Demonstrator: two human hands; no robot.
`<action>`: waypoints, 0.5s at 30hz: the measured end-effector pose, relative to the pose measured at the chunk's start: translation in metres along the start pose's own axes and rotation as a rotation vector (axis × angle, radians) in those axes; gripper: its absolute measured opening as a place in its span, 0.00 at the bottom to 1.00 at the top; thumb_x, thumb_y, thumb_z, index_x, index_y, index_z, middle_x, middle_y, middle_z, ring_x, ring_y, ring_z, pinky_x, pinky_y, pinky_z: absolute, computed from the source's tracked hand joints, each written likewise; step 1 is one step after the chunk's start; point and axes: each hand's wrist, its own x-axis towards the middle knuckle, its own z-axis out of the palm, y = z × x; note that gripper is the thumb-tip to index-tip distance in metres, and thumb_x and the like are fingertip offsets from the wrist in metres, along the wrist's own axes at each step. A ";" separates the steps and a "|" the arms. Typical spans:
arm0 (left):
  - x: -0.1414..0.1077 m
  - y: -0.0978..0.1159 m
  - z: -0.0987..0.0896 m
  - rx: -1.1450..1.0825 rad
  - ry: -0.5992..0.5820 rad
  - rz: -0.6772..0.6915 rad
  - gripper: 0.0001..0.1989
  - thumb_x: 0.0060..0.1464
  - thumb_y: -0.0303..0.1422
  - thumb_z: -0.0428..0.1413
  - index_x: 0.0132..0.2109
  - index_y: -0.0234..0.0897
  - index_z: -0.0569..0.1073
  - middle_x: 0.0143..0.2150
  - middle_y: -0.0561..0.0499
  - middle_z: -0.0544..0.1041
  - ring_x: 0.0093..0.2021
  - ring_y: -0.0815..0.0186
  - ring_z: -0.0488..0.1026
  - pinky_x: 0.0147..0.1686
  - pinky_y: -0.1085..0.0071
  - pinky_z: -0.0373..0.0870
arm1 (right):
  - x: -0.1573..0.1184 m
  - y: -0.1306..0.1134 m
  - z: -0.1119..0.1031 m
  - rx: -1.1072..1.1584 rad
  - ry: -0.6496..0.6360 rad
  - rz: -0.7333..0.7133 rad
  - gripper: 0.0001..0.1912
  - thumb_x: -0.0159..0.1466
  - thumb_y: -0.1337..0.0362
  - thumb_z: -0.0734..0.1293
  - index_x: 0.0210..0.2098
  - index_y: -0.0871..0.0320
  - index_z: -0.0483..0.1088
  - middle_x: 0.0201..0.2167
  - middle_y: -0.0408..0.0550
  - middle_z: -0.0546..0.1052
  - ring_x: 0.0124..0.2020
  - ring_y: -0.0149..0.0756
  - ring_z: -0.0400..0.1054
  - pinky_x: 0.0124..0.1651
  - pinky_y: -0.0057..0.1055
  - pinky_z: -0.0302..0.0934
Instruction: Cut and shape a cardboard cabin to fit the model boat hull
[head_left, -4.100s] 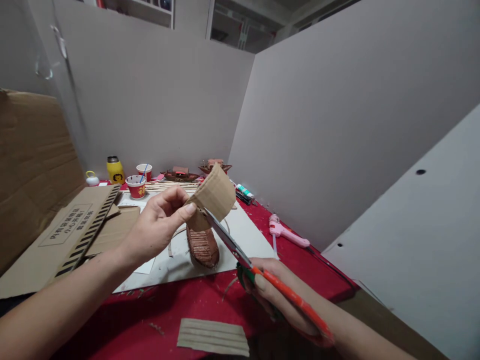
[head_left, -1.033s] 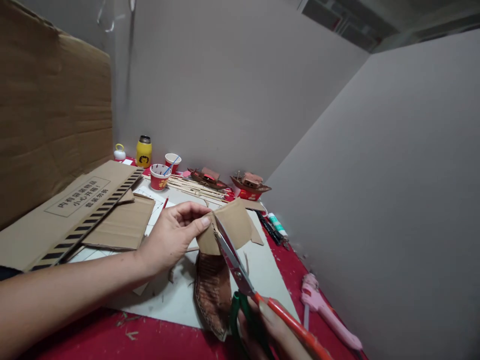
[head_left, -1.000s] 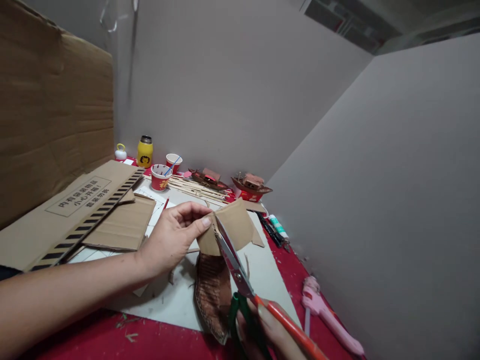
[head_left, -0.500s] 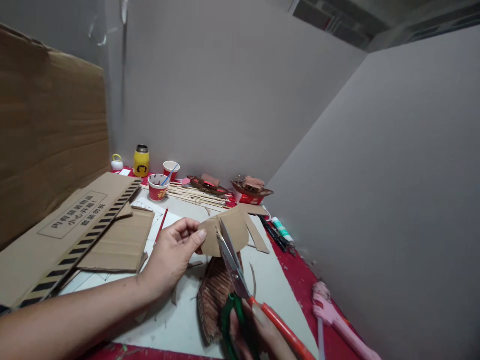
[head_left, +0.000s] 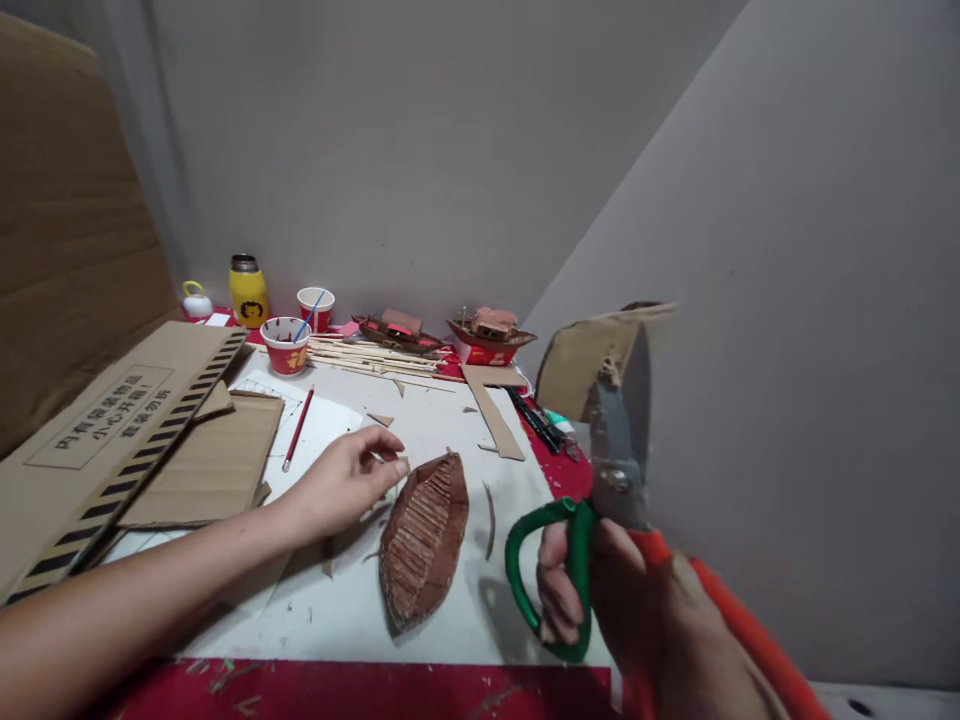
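Note:
My right hand [head_left: 645,600] grips scissors [head_left: 619,480] with one green and one orange handle, raised at the right with the blades upward. A curved piece of cardboard [head_left: 574,365] is up at the blades, well off the table. My left hand [head_left: 349,480] is over the white sheet with its fingers curled and the thumb near the index finger. Something tiny may be at the thumb tip; I cannot make it out. Just right of that hand lies a brown model boat hull [head_left: 424,540] with a ribbed inside.
Cardboard sheets [head_left: 202,460] and a red pencil [head_left: 298,430] lie left. Behind are paper cups [head_left: 286,350], a yellow bottle [head_left: 248,290], thin sticks [head_left: 375,353] and two finished model boats [head_left: 491,335]. An L-shaped cardboard offcut [head_left: 495,415] and black pens [head_left: 536,420] lie right.
The scissors and the cardboard piece have moved up and right, away from my left hand. My left hand has let go of that piece. The hull now shows whole, and the view has shifted.

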 end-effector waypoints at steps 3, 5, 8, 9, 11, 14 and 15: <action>0.007 -0.006 0.016 0.297 -0.016 0.031 0.15 0.49 0.34 0.60 0.45 0.37 0.76 0.39 0.43 0.80 0.36 0.57 0.74 0.38 0.63 0.67 | -0.004 0.002 -0.003 0.067 -0.025 -0.026 0.29 0.60 0.34 0.59 0.33 0.53 0.71 0.21 0.45 0.65 0.23 0.37 0.58 0.27 0.36 0.61; 0.009 -0.008 0.025 0.400 -0.034 0.062 0.15 0.45 0.30 0.59 0.43 0.37 0.77 0.37 0.44 0.80 0.36 0.56 0.75 0.37 0.64 0.66 | -0.005 0.012 -0.002 0.059 -0.055 -0.034 0.25 0.61 0.37 0.61 0.34 0.53 0.71 0.21 0.45 0.65 0.22 0.37 0.57 0.27 0.36 0.59; 0.010 -0.005 0.029 0.422 -0.063 0.078 0.12 0.41 0.23 0.55 0.35 0.37 0.78 0.27 0.49 0.79 0.29 0.60 0.74 0.30 0.69 0.65 | -0.005 0.025 0.001 0.007 -0.067 -0.035 0.24 0.61 0.38 0.62 0.33 0.54 0.70 0.20 0.44 0.64 0.21 0.35 0.57 0.26 0.34 0.57; 0.009 -0.003 0.026 0.419 -0.055 0.079 0.13 0.42 0.23 0.54 0.34 0.38 0.79 0.25 0.50 0.78 0.27 0.61 0.73 0.28 0.70 0.64 | -0.004 0.027 0.002 -0.005 -0.068 -0.029 0.25 0.62 0.38 0.61 0.32 0.55 0.70 0.19 0.43 0.64 0.21 0.34 0.57 0.25 0.33 0.57; 0.006 0.005 0.012 0.416 -0.017 0.083 0.14 0.44 0.24 0.51 0.36 0.38 0.80 0.25 0.52 0.78 0.25 0.63 0.72 0.27 0.71 0.64 | -0.003 0.030 0.003 -0.009 -0.078 -0.019 0.27 0.62 0.38 0.59 0.33 0.56 0.69 0.19 0.42 0.63 0.19 0.32 0.56 0.24 0.30 0.55; 0.005 0.015 -0.026 0.413 0.096 0.066 0.17 0.46 0.26 0.51 0.41 0.38 0.80 0.30 0.53 0.80 0.25 0.63 0.72 0.27 0.71 0.64 | 0.000 0.035 0.003 -0.018 -0.114 0.011 0.27 0.63 0.38 0.59 0.33 0.58 0.69 0.17 0.41 0.63 0.18 0.29 0.54 0.23 0.27 0.54; 0.006 0.016 -0.042 0.411 0.120 0.040 0.15 0.45 0.27 0.53 0.40 0.37 0.80 0.27 0.52 0.79 0.24 0.63 0.72 0.25 0.71 0.63 | 0.001 0.037 0.002 -0.028 -0.132 0.023 0.27 0.64 0.39 0.59 0.33 0.58 0.68 0.17 0.40 0.63 0.18 0.29 0.54 0.23 0.27 0.54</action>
